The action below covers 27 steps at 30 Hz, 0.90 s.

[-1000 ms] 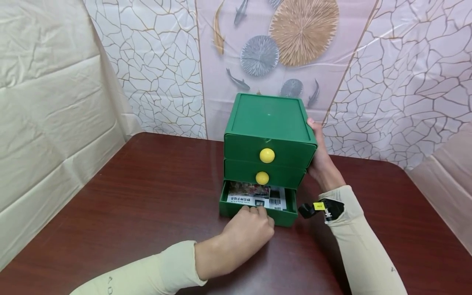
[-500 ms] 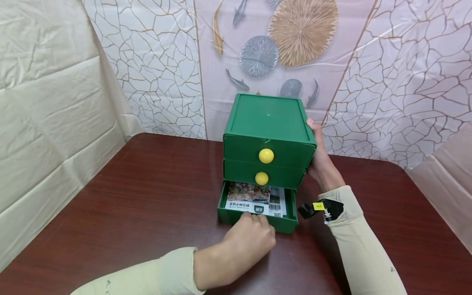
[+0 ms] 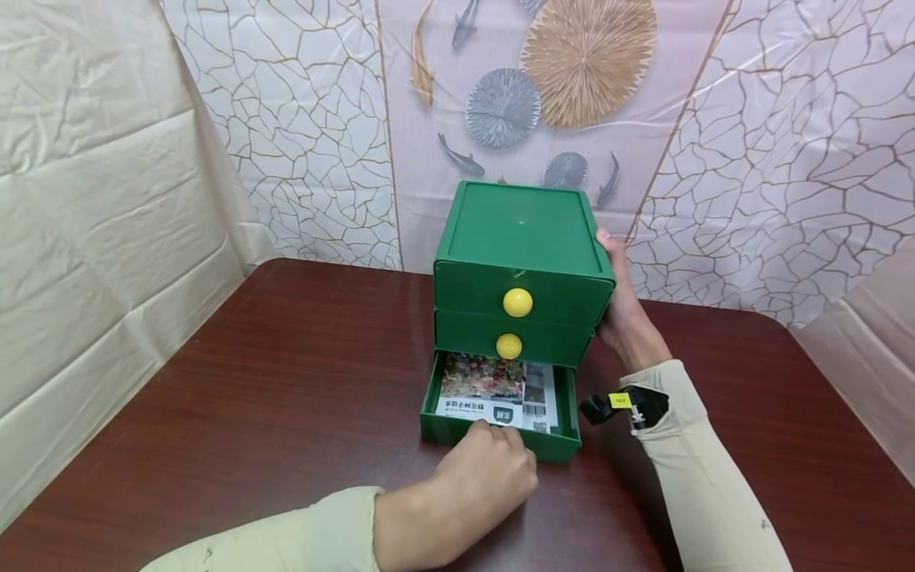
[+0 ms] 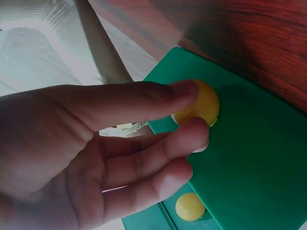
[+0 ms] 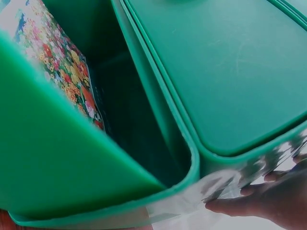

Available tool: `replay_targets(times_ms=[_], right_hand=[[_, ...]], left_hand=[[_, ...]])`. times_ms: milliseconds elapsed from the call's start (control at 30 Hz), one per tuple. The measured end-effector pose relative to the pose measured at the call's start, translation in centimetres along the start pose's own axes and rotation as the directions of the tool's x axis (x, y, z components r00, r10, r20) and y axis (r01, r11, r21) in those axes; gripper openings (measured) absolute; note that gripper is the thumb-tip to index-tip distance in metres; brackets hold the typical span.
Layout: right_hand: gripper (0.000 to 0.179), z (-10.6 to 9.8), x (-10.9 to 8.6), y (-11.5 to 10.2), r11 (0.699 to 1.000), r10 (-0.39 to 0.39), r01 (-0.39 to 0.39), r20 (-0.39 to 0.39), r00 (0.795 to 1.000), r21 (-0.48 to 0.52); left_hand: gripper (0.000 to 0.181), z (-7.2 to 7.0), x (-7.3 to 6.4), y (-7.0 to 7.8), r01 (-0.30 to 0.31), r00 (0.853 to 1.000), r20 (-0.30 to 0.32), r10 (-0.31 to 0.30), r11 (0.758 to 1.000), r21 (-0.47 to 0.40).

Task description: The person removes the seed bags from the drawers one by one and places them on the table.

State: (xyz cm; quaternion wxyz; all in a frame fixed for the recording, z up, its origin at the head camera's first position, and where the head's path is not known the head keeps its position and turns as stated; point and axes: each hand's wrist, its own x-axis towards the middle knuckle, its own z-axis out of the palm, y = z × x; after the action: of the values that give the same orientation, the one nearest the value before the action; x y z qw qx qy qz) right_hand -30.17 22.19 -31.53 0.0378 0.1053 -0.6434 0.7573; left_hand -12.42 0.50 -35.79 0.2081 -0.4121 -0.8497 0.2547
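A green drawer cabinet (image 3: 525, 226) stands on the table with its bottom drawer (image 3: 431, 425) pulled out. My left hand (image 3: 475, 485) is in front of that drawer. In the left wrist view, its thumb and fingertips pinch the drawer's yellow knob (image 4: 204, 103). Inside the drawer lie a wildflower seed packet (image 3: 482, 381) with a flower picture and another printed packet (image 3: 539, 393) beside it. On the cabinet's right side rests my right hand (image 3: 623, 306), partly hidden behind it in the head view. The right wrist view shows its fingers (image 5: 235, 205) extended along the cabinet's side.
Two upper drawers are closed, each with a yellow knob (image 3: 518, 302). A dark reddish wooden table (image 3: 300, 381) lies under everything. Patterned sheeting (image 3: 307, 135) hangs behind it, and pale cloth (image 3: 93, 199) hangs at the left. A black strap mount (image 3: 646, 407) sits on the right wrist.
My left hand has drawn the bottom drawer further out toward me, uncovering more of the packets. The right hand stays at the cabinet's side.
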Motion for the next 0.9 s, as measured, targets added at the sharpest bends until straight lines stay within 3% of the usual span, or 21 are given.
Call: replay_targets(times_ms=[400,733,900], right_hand=[[0.044,0.1,-0.1,-0.1,1.000,0.006,-0.006,-0.017,1.000,0.016],[0.047,0.0,-0.2,0.1,0.999,0.043,-0.043,-0.025,0.999,0.002],[0.048,0.0,-0.2,0.0,0.999,0.041,-0.041,-0.036,0.999,-0.008]], left_hand=[[0.019,-0.4,-0.2,0.4,-0.018,0.997,0.080,0.023,0.998,-0.052],[0.019,-0.9,-0.5,1.0,-0.070,0.995,0.064,0.075,0.994,-0.080],[0.018,-1.4,-0.7,1.2,-0.076,0.991,0.101,0.086,0.992,-0.096]])
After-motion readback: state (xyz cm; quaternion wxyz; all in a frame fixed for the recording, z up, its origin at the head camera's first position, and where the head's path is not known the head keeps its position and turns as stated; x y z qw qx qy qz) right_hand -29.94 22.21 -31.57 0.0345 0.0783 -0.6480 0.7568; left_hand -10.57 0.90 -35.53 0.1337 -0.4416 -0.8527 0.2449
